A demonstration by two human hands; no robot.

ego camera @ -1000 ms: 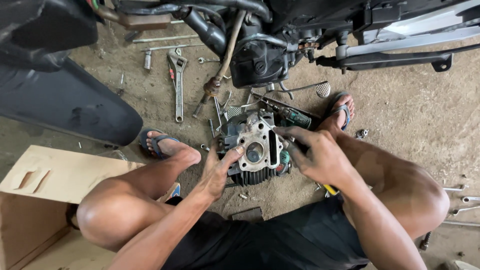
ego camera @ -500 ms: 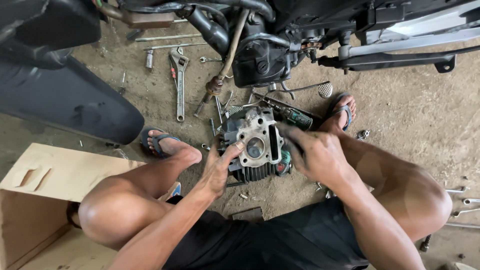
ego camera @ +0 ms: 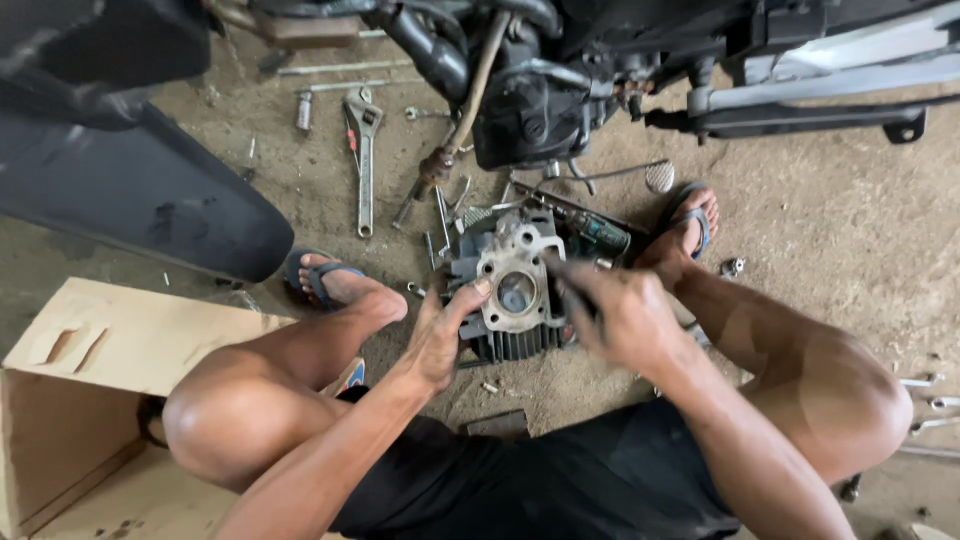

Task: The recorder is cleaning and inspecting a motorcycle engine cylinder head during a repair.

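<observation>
A grey finned engine cylinder head [ego camera: 515, 295] stands on the dirty concrete floor between my feet. My left hand [ego camera: 445, 335] grips its left side, thumb on the top face near the round bore. My right hand [ego camera: 620, 315] is closed around a thin dark tool [ego camera: 562, 272] whose tip lies on the head's right edge. The tool's handle is hidden in my fist. I am squatting, both knees in view, with sandals on my feet.
A motorcycle engine [ego camera: 530, 100] and frame hang just beyond the head. An adjustable wrench [ego camera: 362, 160], a socket [ego camera: 305, 110], loose bolts and a green-black tool [ego camera: 600, 235] lie on the floor. There is a black fender [ego camera: 150, 200] at left, a cardboard box [ego camera: 90, 340] at lower left and spanners [ego camera: 925, 400] at right.
My right hand has shifted slightly up along the head's right side; the yellow handle that showed under it is now hidden. My left hand keeps its grip.
</observation>
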